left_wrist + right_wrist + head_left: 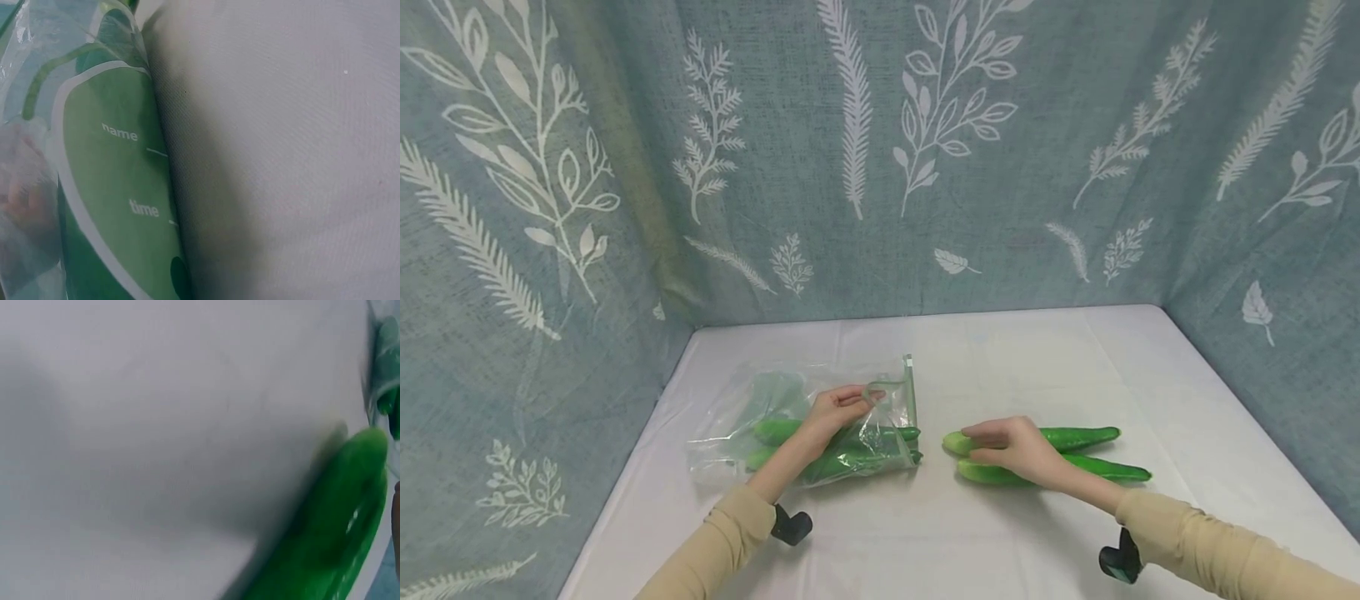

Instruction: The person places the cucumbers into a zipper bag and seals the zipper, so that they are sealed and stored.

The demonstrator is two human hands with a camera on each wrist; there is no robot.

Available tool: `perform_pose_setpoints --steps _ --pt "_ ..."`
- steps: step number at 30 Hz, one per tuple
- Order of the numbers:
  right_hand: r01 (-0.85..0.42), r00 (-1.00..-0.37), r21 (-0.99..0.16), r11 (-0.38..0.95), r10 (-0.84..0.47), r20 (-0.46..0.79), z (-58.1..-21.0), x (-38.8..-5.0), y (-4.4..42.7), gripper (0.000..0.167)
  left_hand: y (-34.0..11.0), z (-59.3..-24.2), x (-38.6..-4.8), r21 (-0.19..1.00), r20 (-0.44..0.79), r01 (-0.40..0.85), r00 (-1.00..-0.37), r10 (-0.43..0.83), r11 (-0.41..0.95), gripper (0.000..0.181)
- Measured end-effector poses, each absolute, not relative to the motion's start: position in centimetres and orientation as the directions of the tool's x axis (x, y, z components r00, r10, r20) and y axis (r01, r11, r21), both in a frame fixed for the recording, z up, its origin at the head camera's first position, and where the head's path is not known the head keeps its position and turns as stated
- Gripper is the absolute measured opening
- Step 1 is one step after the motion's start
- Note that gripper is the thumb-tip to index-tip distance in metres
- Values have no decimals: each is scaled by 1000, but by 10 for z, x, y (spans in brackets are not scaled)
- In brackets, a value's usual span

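A clear zip bag (715, 450) with a green printed label lies on the left of the table, its mouth facing right. Two green cucumbers (868, 461) are inside it, side by side. My left hand (835, 414) pinches the bag's upper layer near the mouth; in the left wrist view, the plastic partly veils its fingers (25, 187). On the right lie two more cucumbers. My right hand (1022, 450) holds the far cucumber (1078, 438) near its pale left end, thumb on the near side. The near cucumber (1108, 469) lies partly under that hand.
A white cloth covers the table (1000, 358). Blue-green curtains (880, 250) with white leaf prints stand behind it and at both sides. A strip of table separates the bag's mouth from the loose cucumbers.
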State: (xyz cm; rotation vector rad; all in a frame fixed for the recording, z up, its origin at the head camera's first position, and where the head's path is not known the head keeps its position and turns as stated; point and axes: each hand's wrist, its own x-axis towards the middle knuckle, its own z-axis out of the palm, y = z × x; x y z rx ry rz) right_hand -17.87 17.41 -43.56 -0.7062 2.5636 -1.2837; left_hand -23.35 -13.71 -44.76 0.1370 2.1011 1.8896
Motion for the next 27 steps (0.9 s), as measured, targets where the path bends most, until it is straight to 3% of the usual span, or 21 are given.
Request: perform_pose_setpoints --steps 16,27 --pt "-324 -897 -742 587 -441 43 -421 -197 236 39 -139 -450 -235 983 -156 -121 -945 289 135 39" --pt "-274 -942 -626 730 -335 21 -421 -207 278 39 -139 -451 -234 984 -147 -111 -949 277 143 38"
